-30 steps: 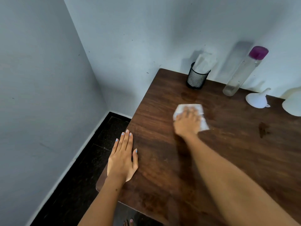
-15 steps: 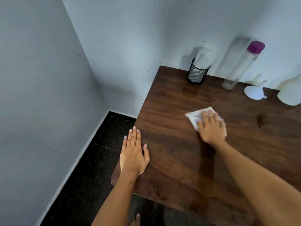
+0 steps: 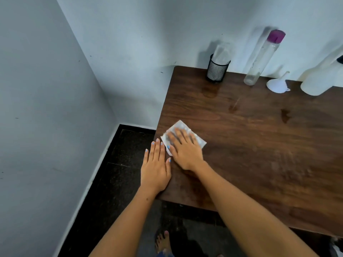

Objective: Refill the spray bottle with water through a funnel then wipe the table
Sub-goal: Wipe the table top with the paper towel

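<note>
My right hand point(image 3: 182, 148) presses a white tissue point(image 3: 199, 140) flat against the dark wooden table point(image 3: 259, 145) near its left edge, fingers spread straight over it. My left hand point(image 3: 156, 167) lies flat on the table's left edge, just beside the right hand. At the back right stands the white spray bottle point(image 3: 319, 78), partly cut off by the frame. A white funnel point(image 3: 278, 84) lies next to it. Wet marks point(image 3: 284, 115) show on the wood.
A tall clear bottle with a purple cap point(image 3: 259, 58) stands against the back wall. A black mesh holder with tissues point(image 3: 217, 68) sits at the table's back left corner. Walls close in at left and behind. Dark floor and my bare foot point(image 3: 163, 242) lie below.
My right hand has slid the tissue from the table's middle toward the near left edge, ending beside my left hand. The left hand stays flat on the edge.
</note>
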